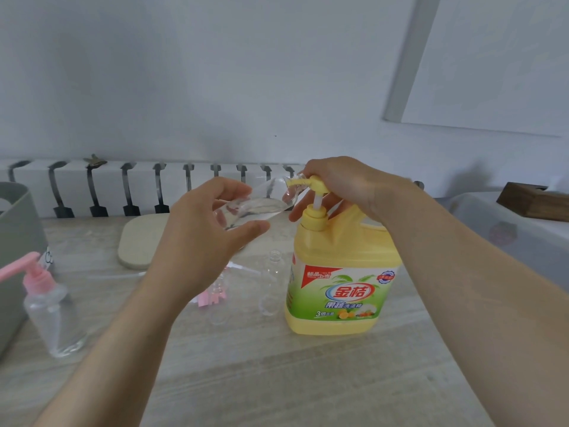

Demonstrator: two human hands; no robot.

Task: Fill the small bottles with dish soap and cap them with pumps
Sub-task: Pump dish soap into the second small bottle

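My left hand (212, 229) grips a small clear bottle (261, 201) tilted on its side, its mouth set against the yellow pump nozzle (303, 182). That nozzle belongs to a large yellow dish soap jug (338, 285) standing on the table. My right hand (341, 186) rests on top of the pump head, fingers curled over it. Another open clear bottle (272, 282) stands upright just left of the jug. A third clear bottle (220, 300) stands under my left wrist, with pink pump parts (212, 297) beside it. At the left stands a clear bottle capped with a pink pump (52, 309).
A grey bin (15, 241) fills the left edge. A pale oval board (141, 238) lies at the back of the wooden table (277, 380). A white radiator-like rail (138, 189) runs along the wall. A dark wooden box (535, 200) sits at far right.
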